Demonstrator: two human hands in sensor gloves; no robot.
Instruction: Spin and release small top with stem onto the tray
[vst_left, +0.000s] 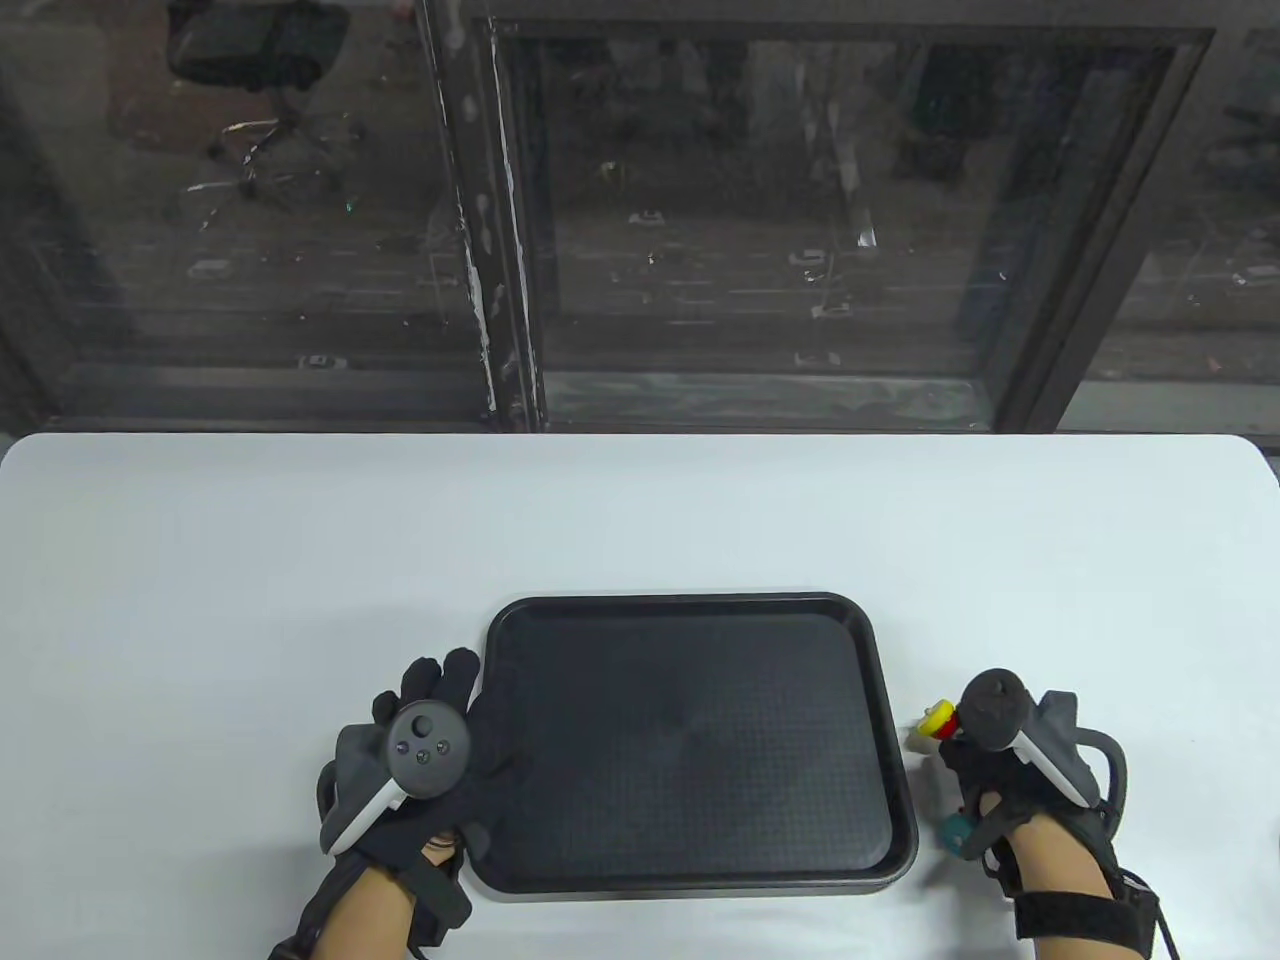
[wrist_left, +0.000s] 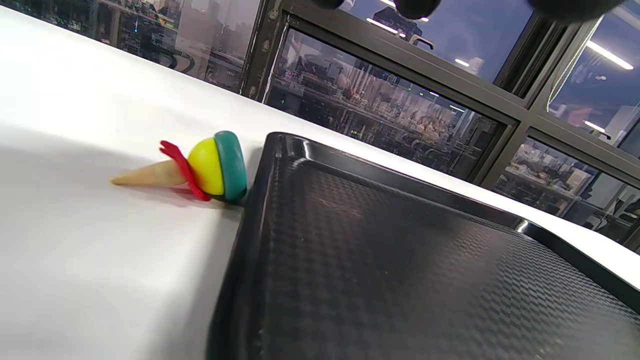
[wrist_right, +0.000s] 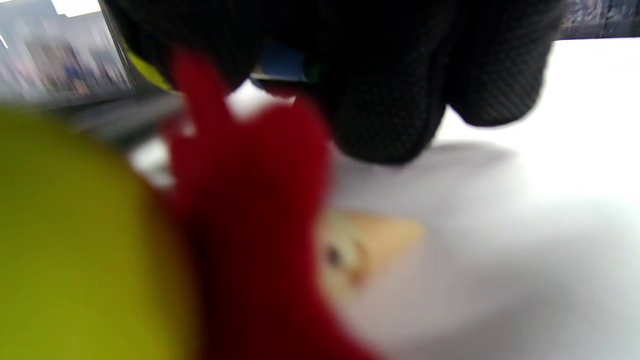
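Note:
A small top (vst_left: 933, 722), with a yellow disc, a red middle and a pale stem, sticks out from the curled fingers of my right hand (vst_left: 958, 745), just right of the black tray (vst_left: 690, 600). My right fingers (wrist_right: 390, 100) curl down close over the table, with a bit of yellow beside them. My left hand (vst_left: 450, 700) lies flat with its straight fingers over the tray's left rim. Beneath it a second top (wrist_left: 210, 167) lies on its side against the rim (wrist_left: 260, 165); it has a teal cap, a yellow body, a red fringe and a cone tip.
A third top lies beside my right wrist. Only its teal end (vst_left: 955, 830) shows from above, and it fills the right wrist view as a blurred yellow and red shape (wrist_right: 240, 210). White table surrounds the tray. Dark windows stand behind the far edge.

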